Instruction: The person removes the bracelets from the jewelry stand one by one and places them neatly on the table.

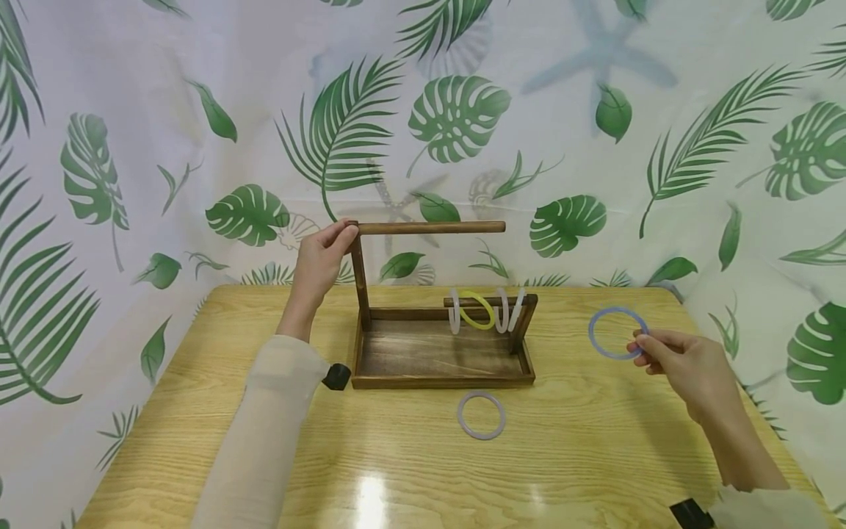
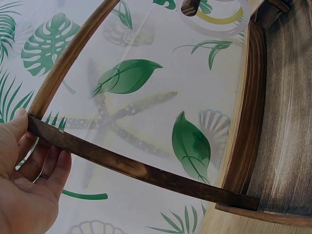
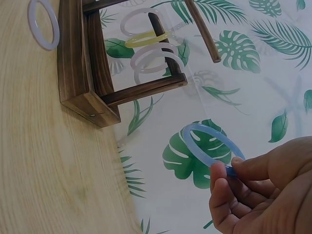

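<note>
A dark wooden bangle stand [image 1: 443,382] stands on the table, with a tall post [image 1: 361,286] at its left and a short one at its right. My left hand [image 1: 320,258] grips the corner where the tall post meets its upper rod [image 1: 429,228], thumb on the near side. Out to the right of the stand, my right hand [image 1: 694,371] pinches a translucent blue bangle [image 3: 197,152] by its edge, up off the table. On the lower rod hang several whitish bangles [image 1: 454,312] and a yellow bangle [image 1: 490,314]. The upper rod carries none.
A pale lilac bangle [image 1: 482,438] lies flat on the wood-grain table [image 1: 595,455], in front of the stand. Behind the table hangs a white cloth [image 1: 502,44] printed with green leaves. A black strap mount [image 1: 337,377] shows at the left wrist.
</note>
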Available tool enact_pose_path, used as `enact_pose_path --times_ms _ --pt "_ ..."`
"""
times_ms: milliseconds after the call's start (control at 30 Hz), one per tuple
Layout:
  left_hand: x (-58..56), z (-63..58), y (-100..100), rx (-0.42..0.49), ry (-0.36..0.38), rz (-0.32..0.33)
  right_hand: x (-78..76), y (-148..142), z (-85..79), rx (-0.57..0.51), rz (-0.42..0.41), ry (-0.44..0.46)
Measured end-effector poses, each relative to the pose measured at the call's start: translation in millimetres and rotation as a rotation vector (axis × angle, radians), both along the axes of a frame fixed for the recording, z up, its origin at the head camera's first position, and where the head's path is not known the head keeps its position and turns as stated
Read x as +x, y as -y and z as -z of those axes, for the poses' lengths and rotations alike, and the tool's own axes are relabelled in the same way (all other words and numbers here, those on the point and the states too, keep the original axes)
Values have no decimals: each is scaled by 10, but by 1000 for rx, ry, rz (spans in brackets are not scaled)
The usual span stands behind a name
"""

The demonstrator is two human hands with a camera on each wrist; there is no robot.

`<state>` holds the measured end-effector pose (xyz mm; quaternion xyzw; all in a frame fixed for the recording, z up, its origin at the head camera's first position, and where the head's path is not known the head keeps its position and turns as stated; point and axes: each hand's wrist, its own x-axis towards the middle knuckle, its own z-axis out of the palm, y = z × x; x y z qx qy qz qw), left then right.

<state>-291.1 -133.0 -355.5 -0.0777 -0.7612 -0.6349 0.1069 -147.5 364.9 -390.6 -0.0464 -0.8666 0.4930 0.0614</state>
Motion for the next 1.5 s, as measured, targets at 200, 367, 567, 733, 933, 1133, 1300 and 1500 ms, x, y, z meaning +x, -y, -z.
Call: enact_pose_path --times_ms 200,367,567,733,933,1133,1300,1500 --pt "9 -2 4 -10 2 -1 34 -19 28 -27 -11 6" --pt "5 0 6 -11 3 1 61 -19 36 -49 -26 3" --pt "-3 1 4 -16 0 2 81 7 39 -73 -37 14" --pt "-5 -3 1 -7 1 3 85 29 59 -90 -55 19" --pt "0 -8 0 -4 0 3 101 68 80 -75 -80 27" --pt "2 -12 2 -5 1 3 116 113 97 -75 -92 52" --pt "2 -13 0 -9 2 -1 122 133 116 -70 -96 69" --pt "9 -13 -2 -13 2 -3 139 169 131 -92 -118 86"
